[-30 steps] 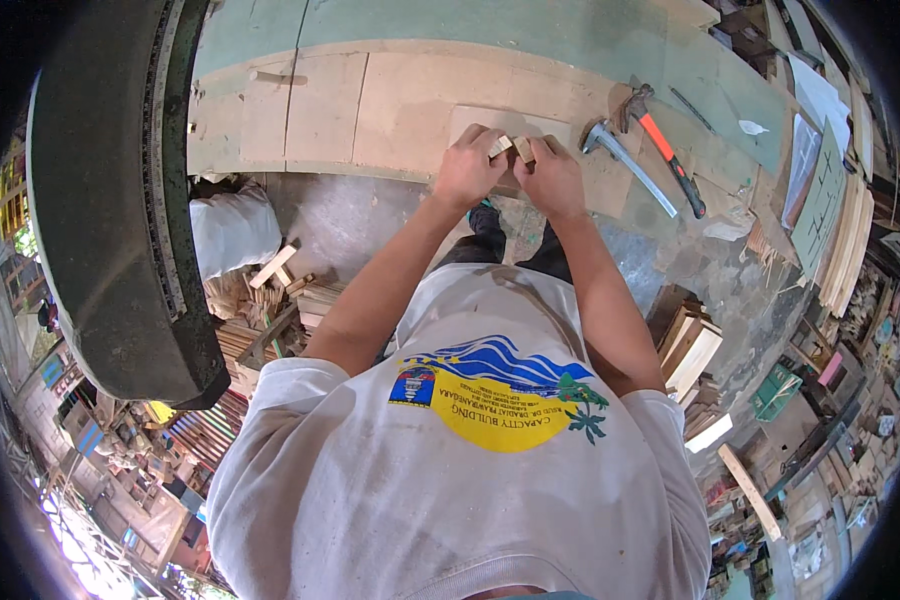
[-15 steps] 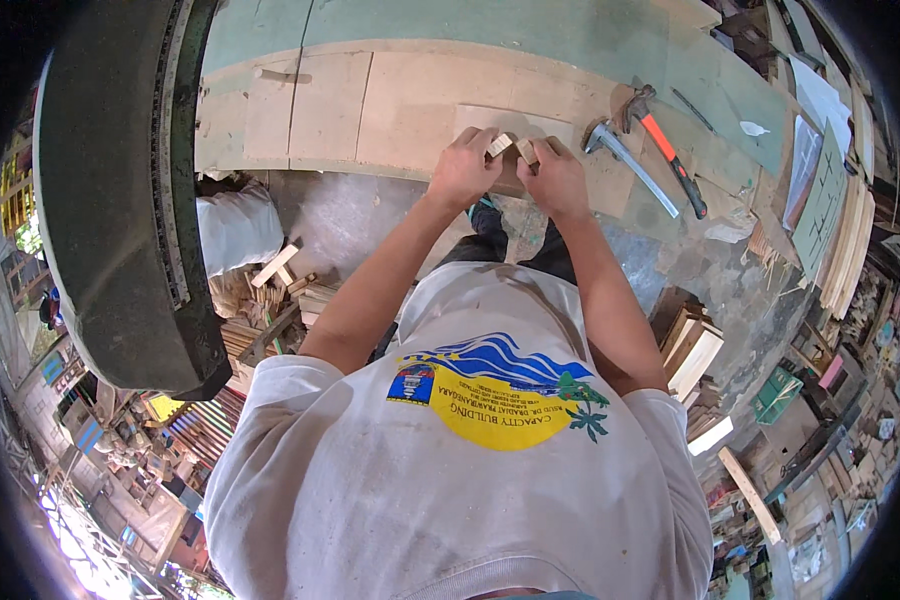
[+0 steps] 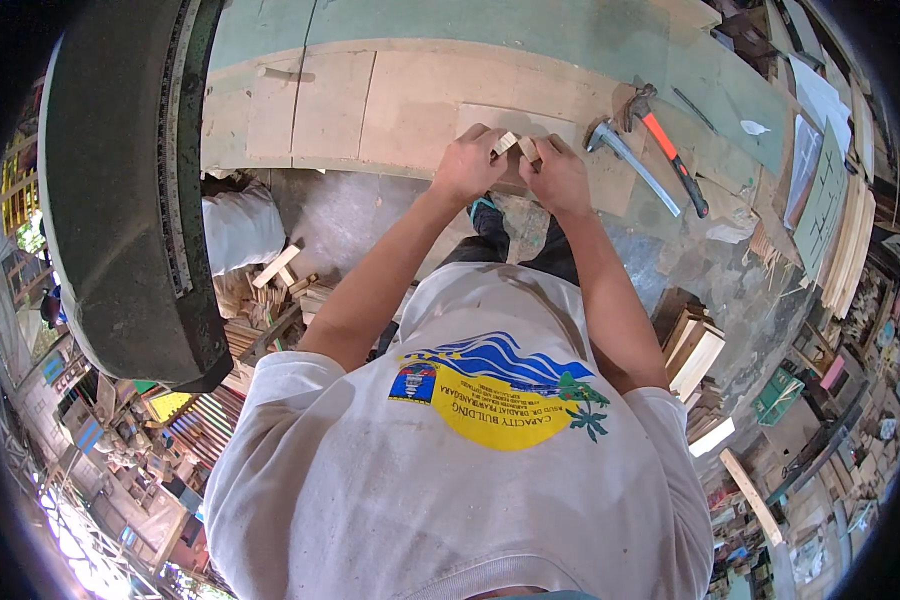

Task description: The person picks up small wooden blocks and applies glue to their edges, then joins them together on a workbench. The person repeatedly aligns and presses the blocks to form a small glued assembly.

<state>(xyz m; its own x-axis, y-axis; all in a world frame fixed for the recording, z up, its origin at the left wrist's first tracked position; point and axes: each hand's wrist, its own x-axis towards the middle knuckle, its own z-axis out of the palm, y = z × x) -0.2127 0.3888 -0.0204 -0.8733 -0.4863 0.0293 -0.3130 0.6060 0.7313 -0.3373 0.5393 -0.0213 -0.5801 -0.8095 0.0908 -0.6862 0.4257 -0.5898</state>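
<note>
Almost nothing has moved since the earlier pictures: our two hands have stayed in the same spot at the edge of the desk, and the view has only slid a tiny bit.

Our left hand and our right hand sit side by side, both curled tight on small wood blocks. The blocks rest over a flat wood board that lies on the desk. We think the little pieces are being lined up or pushed together, and that this job is not finished yet. The hammer with the orange grip and the grey hammer lie just to the right, and no hand touches them.

Our fingers cover most of the blocks, so we cannot tell how many there are or if they are joined.
</note>
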